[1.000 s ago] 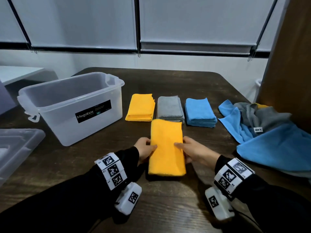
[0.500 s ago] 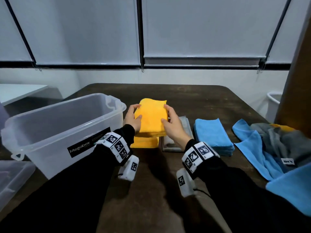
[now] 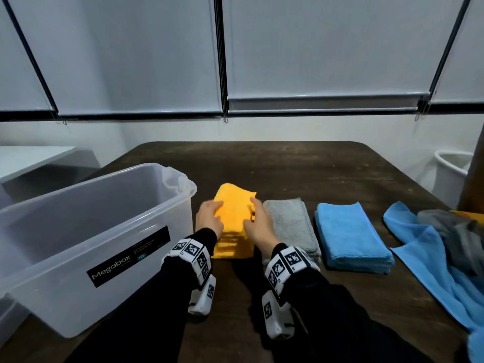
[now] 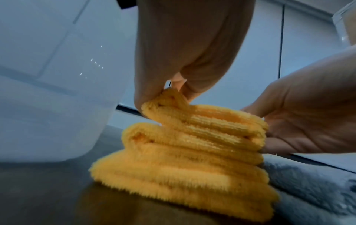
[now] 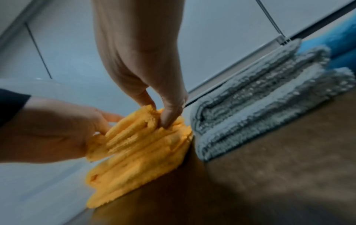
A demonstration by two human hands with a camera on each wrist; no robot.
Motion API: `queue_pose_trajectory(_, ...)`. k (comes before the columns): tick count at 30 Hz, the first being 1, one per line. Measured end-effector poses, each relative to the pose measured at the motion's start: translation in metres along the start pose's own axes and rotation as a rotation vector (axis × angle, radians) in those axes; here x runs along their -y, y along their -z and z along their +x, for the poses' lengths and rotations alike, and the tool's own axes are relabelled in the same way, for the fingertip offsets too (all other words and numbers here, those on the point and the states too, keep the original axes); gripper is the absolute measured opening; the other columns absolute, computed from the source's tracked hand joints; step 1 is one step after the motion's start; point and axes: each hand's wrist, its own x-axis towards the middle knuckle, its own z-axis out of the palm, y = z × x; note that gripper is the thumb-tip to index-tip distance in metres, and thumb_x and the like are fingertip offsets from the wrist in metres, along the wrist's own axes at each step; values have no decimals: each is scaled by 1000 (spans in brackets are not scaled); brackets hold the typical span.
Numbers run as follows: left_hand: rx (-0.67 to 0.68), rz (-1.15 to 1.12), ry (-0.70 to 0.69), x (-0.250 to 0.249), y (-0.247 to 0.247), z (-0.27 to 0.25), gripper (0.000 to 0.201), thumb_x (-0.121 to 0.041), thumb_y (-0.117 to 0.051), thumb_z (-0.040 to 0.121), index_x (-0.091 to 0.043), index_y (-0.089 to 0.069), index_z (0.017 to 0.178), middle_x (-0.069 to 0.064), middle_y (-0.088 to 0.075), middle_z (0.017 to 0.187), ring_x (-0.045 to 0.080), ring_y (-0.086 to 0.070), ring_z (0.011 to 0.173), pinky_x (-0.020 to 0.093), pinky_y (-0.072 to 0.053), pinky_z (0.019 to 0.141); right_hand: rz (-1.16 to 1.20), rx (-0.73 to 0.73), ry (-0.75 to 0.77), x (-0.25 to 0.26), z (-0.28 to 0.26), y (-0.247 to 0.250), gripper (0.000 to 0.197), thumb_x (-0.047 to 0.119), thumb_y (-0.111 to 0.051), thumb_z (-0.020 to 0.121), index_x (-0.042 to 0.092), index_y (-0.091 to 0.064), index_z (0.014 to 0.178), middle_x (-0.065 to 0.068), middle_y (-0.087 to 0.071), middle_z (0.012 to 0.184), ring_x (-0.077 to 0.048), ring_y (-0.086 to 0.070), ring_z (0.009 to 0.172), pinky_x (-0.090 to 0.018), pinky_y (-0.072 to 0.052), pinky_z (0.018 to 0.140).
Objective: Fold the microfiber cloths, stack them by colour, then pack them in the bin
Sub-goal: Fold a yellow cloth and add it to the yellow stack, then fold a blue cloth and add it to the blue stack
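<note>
A folded yellow cloth (image 3: 234, 205) lies on top of the yellow stack (image 3: 233, 248) beside the clear bin (image 3: 78, 231). My left hand (image 3: 209, 218) pinches its left edge, seen close in the left wrist view as the left hand (image 4: 173, 85) on the yellow cloth (image 4: 202, 121). My right hand (image 3: 255, 221) pinches the right edge; in the right wrist view the right hand (image 5: 161, 112) has fingertips dug into the yellow cloth (image 5: 138, 132). A grey stack (image 3: 290, 224) and a blue stack (image 3: 351, 234) lie to the right.
A heap of unfolded blue and grey cloths (image 3: 445, 244) lies at the table's right edge. The bin's lid (image 3: 10, 315) shows at the far left. A white basket (image 3: 450, 166) stands beyond the dark table (image 3: 301, 174), at the right.
Both hands lifted the folded yellow cloth from the table in front of me, carried it forward and left, and set it down on the yellow stack. The head view tilted up.
</note>
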Motion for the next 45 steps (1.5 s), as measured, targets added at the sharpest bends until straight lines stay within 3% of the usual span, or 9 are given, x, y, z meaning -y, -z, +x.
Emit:
queue_pose_trajectory(7, 199, 146, 185, 9, -3, 1, 47, -3, -47, 94, -18, -47, 138, 10, -43, 144, 29, -42, 131, 33, -36, 106, -203, 170, -109, -8, -2, -9, 50, 13, -48, 95, 10, -40, 145, -18, -38, 145, -34, -40, 131, -39, -38, 107)
queue_pose_trajectory(15, 363, 438, 143, -10, 9, -8, 46, -14, -39, 97, -14, -36, 143, 13, -21, 153, 34, -32, 135, 39, -33, 110, -278, 232, -101, 2, -24, 12, 47, 13, -49, 94, 6, -40, 140, -19, -36, 140, -35, -43, 125, -40, -42, 101)
queue_pose_trajectory(26, 19, 230, 110, -72, 2, -75, 51, -17, -58, 85, -16, -39, 132, 22, -22, 143, 40, -15, 138, 46, -24, 109, 133, 70, -122, -9, -98, 104, 23, 5, -48, 95, 11, -62, 113, -4, -62, 104, -15, -66, 92, -24, -55, 71)
queue_pose_trajectory(31, 29, 105, -37, -119, -24, -119, 47, -14, -58, 81, -16, -45, 126, 16, -29, 136, 36, -23, 131, 42, -29, 104, -146, -155, -239, -34, -135, 182, 25, 14, -53, 89, 14, -66, 110, -3, -63, 105, -21, -60, 102, -36, -54, 88)
queue_pose_trajectory(34, 184, 97, -108, -145, -43, -149, 43, -20, -58, 84, -20, -48, 125, 12, -33, 134, 33, -29, 128, 40, -32, 104, -447, -332, -503, -65, -162, 222, 56, 29, -64, 85, 6, -46, 133, -20, -37, 141, -36, -43, 126, -40, -43, 100)
queue_pose_trajectory(37, 338, 67, -167, -160, -61, -176, 35, -23, -59, 87, -21, -51, 121, 12, -38, 129, 32, -34, 126, 39, -34, 104, -495, -607, -777, -90, -195, 248, 104, 37, -77, 74, 1, -14, 148, -30, -13, 151, -45, -26, 137, -49, -31, 109)
queue_pose_trajectory(40, 489, 66, -237, -167, -73, -196, 32, -23, -59, 88, -19, -53, 119, 12, -43, 126, 31, -39, 124, 37, -37, 104, -547, -324, -909, -131, -204, 256, 120, 64, -78, 50, 12, -32, 146, -21, -29, 151, -44, -31, 136, -53, -28, 110)
queue_pose_trajectory(42, 572, 53, -267, -170, -77, -206, 29, -21, -59, 89, -16, -56, 118, 10, -50, 126, 27, -46, 122, 33, -40, 100, -714, -90, -909, -163, -202, 254, 103, 71, -69, 44, 24, -52, 134, -8, -45, 144, -41, -37, 133, -53, -29, 107)
queue_pose_trajectory(45, 630, -17, -276, -175, -81, -220, 24, -16, -59, 90, -12, -62, 113, 9, -61, 118, 22, -57, 110, 24, -42, 87, -760, -114, -745, -134, -231, 247, 47, 33, -51, 86, 18, -55, 130, -9, -51, 139, -34, -45, 129, -42, -37, 106)
